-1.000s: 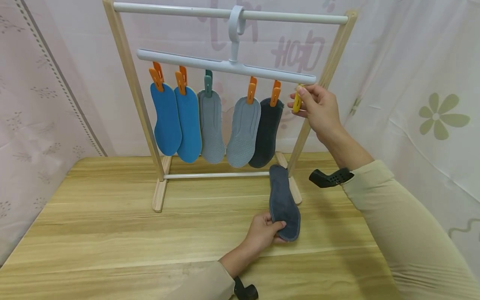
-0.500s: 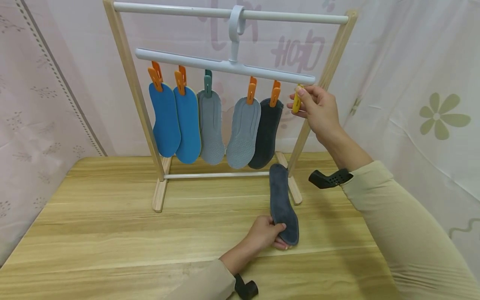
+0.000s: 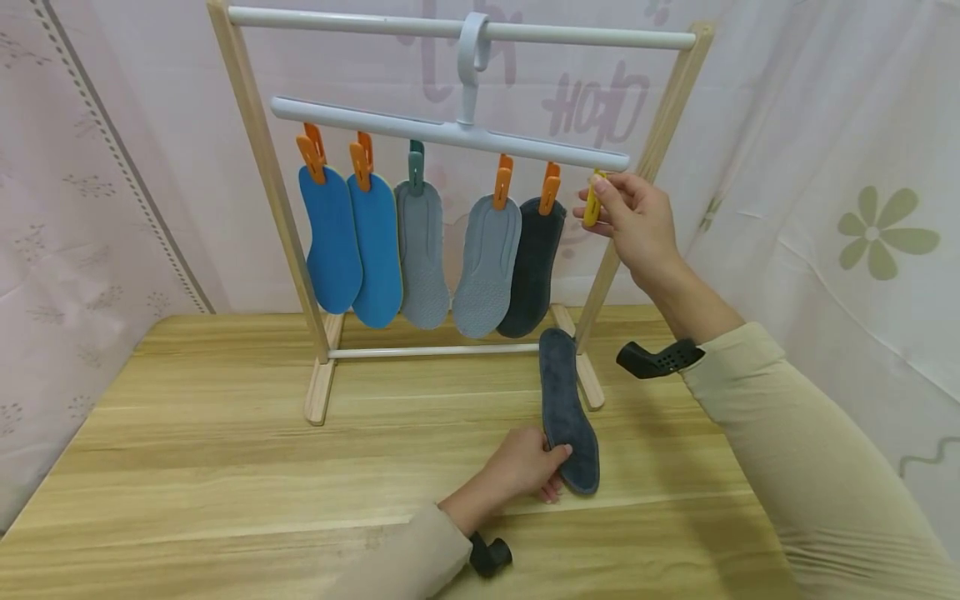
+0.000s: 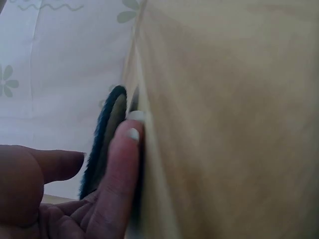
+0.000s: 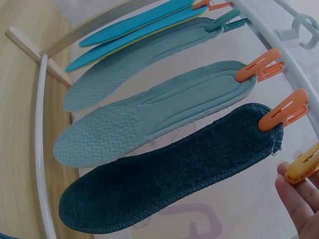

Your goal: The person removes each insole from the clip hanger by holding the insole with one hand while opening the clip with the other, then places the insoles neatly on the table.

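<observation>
Two blue insoles (image 3: 352,246) hang at the left of a white clip hanger (image 3: 450,132) on a wooden drying rack (image 3: 258,158), each held by an orange clip, with two grey insoles (image 3: 453,258) and a dark hanging insole (image 3: 532,267) clipped beside them further right. Below, on the wooden bench (image 3: 225,467), a person's left hand (image 3: 521,471) grips the near end of a loose dark insole (image 3: 567,412), thumb on top and fingers (image 4: 119,174) curled underneath; the insole lies flat on the bench just in front of the rack's right foot, its far end pointing toward the rack. At the right end of the hanger, the right hand (image 3: 633,221) is raised, its fingers (image 5: 299,199) pinching a yellow clip (image 3: 592,200) that hangs from the bar, just beside the dark hanging insole. Pale curtains (image 3: 825,167) printed with flowers close off the scene behind and to the right.
</observation>
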`<state>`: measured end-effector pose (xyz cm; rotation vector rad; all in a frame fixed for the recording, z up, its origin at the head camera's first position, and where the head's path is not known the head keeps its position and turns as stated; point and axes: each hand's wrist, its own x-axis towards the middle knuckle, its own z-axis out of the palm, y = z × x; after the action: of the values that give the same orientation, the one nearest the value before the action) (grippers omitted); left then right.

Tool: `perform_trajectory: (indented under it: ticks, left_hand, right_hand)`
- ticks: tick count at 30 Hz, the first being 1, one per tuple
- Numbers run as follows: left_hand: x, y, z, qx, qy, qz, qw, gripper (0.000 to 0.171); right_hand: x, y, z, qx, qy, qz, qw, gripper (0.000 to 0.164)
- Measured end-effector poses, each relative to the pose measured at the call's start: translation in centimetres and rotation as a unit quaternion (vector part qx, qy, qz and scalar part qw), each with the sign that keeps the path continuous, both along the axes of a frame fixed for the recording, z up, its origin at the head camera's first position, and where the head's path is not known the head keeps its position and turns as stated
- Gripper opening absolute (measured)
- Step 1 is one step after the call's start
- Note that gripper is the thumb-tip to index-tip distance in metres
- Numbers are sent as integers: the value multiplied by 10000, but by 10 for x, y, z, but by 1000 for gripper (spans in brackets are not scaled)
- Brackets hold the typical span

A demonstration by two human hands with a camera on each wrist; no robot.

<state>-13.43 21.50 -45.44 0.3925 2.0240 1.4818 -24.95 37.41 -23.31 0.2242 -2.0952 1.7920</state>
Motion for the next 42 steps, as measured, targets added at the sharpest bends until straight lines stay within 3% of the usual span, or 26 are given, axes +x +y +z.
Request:
perform_trajectory:
  ticks: [4,8,13,18,33,38,42]
  left_hand:
    - [-5,-3,2,-509,519,-203,9971,47]
    - [-8,-6,8,-987,1046,-422,9887,51]
    - [-11,-6,13,-1447,1325,-540,9791,52]
    - [-13,-7,17,-1720,1382,-580,9736,52]
    - [-18,-16,23,-1759,1609,-636,9691,55]
    - [-27,-18,25,-1550,1886,-397,9689,49]
    - [-38,-18,25,-1245,2120,-174,9692,32]
  right_hand:
    - [0,-1,0,-15,-7,-13,10000,37]
    - [0,-1,-1,1,14,-28,10000,36]
    - [1,-1,0,29,-3,-69,10000,38]
    - [3,-1,-1,53,1,-79,10000,38]
    - [2,1,-1,47,-13,28,10000,36]
    - [1,1,0,15,-12,47,10000,37]
    - [3,0,0,-31,-38,73,10000,39]
